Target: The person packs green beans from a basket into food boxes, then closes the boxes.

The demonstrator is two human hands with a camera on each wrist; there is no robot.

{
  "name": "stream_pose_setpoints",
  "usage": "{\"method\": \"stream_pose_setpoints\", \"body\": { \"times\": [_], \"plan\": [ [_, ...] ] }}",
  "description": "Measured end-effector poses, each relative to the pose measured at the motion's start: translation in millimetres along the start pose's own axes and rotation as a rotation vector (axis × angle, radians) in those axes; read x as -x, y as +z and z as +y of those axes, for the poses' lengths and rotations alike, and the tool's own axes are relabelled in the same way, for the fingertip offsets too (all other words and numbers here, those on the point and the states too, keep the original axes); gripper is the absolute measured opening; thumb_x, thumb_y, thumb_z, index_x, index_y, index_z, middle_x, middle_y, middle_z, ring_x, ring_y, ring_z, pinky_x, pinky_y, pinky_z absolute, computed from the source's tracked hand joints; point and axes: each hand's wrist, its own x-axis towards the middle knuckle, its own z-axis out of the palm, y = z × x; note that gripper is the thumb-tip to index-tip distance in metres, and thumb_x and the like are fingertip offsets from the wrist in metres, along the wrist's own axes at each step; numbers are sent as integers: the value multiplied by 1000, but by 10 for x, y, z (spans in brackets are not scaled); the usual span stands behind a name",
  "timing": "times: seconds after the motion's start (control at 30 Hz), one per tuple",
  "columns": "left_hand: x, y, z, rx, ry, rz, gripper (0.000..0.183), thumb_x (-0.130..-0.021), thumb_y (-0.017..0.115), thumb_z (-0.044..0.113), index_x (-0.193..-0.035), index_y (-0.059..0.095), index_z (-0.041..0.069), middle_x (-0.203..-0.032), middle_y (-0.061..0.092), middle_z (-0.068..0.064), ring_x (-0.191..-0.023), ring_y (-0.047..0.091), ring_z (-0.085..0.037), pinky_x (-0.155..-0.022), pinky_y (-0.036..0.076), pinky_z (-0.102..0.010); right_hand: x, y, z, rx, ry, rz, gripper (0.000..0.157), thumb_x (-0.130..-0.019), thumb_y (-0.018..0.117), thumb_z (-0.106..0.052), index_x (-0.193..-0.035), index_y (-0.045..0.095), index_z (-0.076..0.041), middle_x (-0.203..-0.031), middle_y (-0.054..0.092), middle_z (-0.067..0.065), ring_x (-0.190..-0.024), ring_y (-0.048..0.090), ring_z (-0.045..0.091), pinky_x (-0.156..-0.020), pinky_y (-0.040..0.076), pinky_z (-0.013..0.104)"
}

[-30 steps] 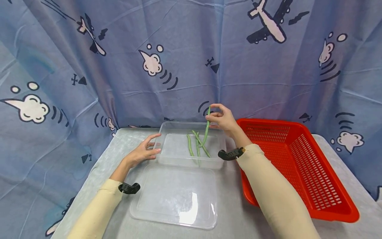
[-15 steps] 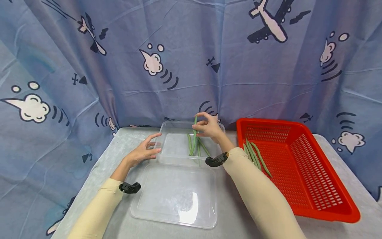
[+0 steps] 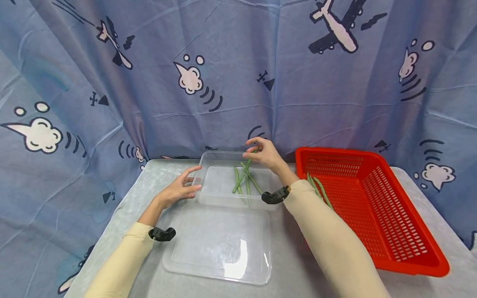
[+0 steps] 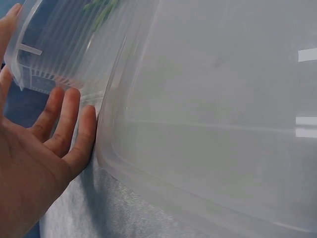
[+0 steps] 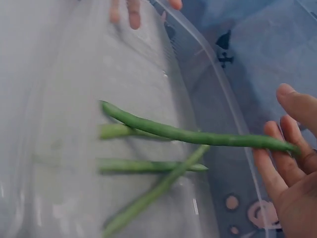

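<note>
A clear plastic container [image 3: 216, 178] holds several green beans [image 3: 247, 190] lying across its floor. One darker green bean [image 5: 183, 134] slants over the others, its upper end against the fingers of my right hand [image 5: 297, 193]. The thumb of that hand stands apart from the bean, above the container's far right rim. My left hand [image 3: 179, 190] touches the container's left side with loosely spread fingers. In the left wrist view, its fingertips [image 4: 72, 96] meet the outer wall.
A clear flat lid [image 3: 216, 244] lies in front of the container on the grey tabletop [image 3: 287, 269]. To the right stands a red slotted basket [image 3: 395, 207] with several beans [image 3: 323, 192], partly hidden by my right sleeve. A blue printed curtain [image 3: 231, 74] hangs behind.
My right hand first carried the pinched bean leftward over the others. Since then its thumb and fingers have parted, the hand has shifted slightly right, and the bean has tipped down. The left hand stays put.
</note>
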Motion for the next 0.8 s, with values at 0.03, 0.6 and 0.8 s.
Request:
{"method": "stream_pose_setpoints", "body": {
  "times": [0.03,0.6,0.8],
  "plan": [
    [-1,1,0,1,-1,0,75,-100,69,19,-161,26,30,-156,19,-29,-134,42,-45,-102,46,-53,-3,-33,-13,19,-11,8,49,-91,77,0,-134,56,7,-105,64,21,-99,63,43,-90,54,48],
    [-24,26,7,-6,-6,3,73,-101,66,15,-161,28,32,-156,20,-28,-134,42,-44,-102,45,-55,110,-711,-161,74,-60,0,51,-95,75,-9,-139,53,4,-117,62,23,-108,61,42,-95,53,44],
    [-15,11,2,5,-5,2,73,-101,67,15,-161,28,32,-156,20,-28,-135,41,-45,-102,46,-54,298,-1073,-122,-11,-21,42,51,-96,72,-9,-141,52,3,-119,61,19,-112,63,35,-96,51,45]
  ]
}}
